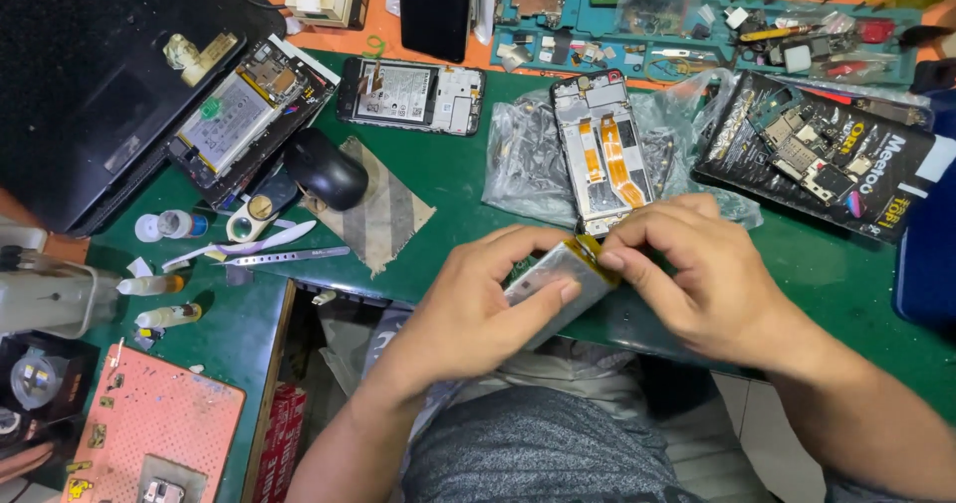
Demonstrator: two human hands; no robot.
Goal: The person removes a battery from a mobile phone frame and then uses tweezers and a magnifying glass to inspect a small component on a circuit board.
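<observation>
Battery: centre frame; thin silver pouch, likely light, puncture-prone; best held by edges.
Left hand: pinches its lower half.
Right hand: fingertips grip its yellow-taped top.

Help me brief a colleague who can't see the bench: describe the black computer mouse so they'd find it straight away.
On the green work mat, look left of centre, just right of the opened phone with the white battery. The black computer mouse sits at the top corner of a striped grey cloth. It is the only smooth, rounded, glossy black thing there.

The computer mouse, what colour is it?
Black; the computer mouse shows best in the head view.
</observation>
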